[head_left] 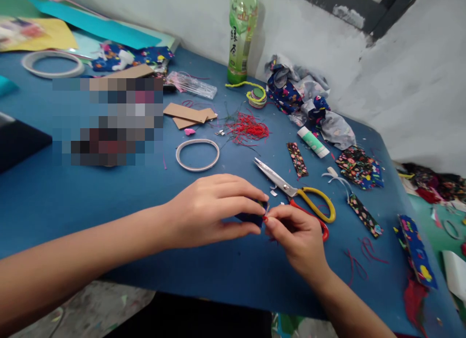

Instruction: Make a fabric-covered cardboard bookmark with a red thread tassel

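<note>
Above the front part of the blue table, my left hand (213,209) is closed around a small dark blue piece (251,218), most of it hidden by my fingers. My right hand (300,238) meets it fingertip to fingertip. Between the right thumb and forefinger a tiny red tip (265,220) shows, perhaps thread; its kind is unclear. Just beyond my right hand lie scissors (287,185) with one yellow and one red handle, blades spread slightly. A small floral fabric strip (297,160) rests past the blades, and a roll of tape (197,155) lies beyond my left hand.
A green drink bottle (241,42) stands by the wall. Red threads (249,127), brown card strips (185,113), a glue stick (313,142) and crumpled fabric (298,85) lie about. At the right edge is a blue patterned strip (417,250). A blurred patch covers the left.
</note>
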### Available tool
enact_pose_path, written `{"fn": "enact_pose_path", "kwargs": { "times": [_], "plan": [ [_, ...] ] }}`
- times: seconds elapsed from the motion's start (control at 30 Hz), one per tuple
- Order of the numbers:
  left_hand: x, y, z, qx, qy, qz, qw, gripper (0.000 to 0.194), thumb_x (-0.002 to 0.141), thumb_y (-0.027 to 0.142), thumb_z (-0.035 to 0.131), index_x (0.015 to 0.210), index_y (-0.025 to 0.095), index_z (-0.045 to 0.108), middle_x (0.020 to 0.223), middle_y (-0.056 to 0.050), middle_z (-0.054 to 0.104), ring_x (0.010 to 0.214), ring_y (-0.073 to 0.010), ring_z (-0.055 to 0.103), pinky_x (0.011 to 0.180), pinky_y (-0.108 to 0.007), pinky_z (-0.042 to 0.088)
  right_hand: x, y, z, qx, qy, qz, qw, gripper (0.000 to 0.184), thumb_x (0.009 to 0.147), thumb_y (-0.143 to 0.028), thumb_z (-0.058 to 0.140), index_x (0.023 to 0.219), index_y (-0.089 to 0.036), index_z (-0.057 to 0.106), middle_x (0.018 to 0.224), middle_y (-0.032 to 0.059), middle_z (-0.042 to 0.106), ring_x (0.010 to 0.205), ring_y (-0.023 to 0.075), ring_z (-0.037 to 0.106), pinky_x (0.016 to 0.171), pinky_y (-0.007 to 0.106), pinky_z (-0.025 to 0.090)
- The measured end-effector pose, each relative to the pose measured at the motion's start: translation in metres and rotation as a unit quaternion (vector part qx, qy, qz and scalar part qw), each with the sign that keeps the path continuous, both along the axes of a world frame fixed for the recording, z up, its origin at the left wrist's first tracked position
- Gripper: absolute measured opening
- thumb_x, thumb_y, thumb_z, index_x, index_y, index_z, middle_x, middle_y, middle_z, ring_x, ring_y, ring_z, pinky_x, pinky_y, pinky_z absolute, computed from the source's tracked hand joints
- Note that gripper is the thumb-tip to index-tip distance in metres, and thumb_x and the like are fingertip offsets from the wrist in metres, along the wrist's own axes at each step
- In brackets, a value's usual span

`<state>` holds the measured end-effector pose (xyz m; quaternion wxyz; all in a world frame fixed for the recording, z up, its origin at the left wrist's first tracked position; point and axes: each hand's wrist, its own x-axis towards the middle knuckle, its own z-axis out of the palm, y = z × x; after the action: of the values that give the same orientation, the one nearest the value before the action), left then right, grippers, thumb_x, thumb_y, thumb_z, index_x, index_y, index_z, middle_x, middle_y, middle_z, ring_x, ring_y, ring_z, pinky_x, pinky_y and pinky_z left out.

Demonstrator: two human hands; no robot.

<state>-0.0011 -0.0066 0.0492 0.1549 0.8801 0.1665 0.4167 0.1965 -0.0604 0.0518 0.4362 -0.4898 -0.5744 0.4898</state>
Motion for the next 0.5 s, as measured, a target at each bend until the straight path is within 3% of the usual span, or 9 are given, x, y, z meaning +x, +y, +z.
{"fn": "enact_pose_path", "kwargs": {
  "times": [0.23, 0.5],
  "plan": [
    [0.003, -0.011, -0.003, -0.062, -0.015, 0.035, 0.997, 0.012, 0.086, 0.025, 0.066, 0.093, 0.015, 0.067, 0.101, -0.01, 0.074, 0.094, -0.0155, 0.069, 0.095, -0.031, 0.052, 0.0, -0.002, 0.001, 0.011, -0.022, -0.008, 1.0, 0.006, 0.079, -0.022, 0.068, 0.074, -0.02, 0.07, 0.062, -0.0031, 0.066, 0.051, 0.0075, 0.055, 0.048, 0.017, 0.044],
    [0.006, -0.022, -0.004, -0.018, -0.019, 0.072, 0.997, 0.012, 0.086, 0.018, 0.064, 0.095, 0.014, 0.071, 0.101, -0.01, 0.074, 0.094, -0.0145, 0.07, 0.096, -0.028, 0.052, -0.003, -0.004, 0.002, -0.015, -0.008, -0.021, 1.0, 0.006, 0.079, -0.022, 0.068, 0.074, -0.021, 0.071, 0.06, -0.0041, 0.066, 0.052, 0.0068, 0.056, 0.05, 0.016, 0.046]
  ]
}}
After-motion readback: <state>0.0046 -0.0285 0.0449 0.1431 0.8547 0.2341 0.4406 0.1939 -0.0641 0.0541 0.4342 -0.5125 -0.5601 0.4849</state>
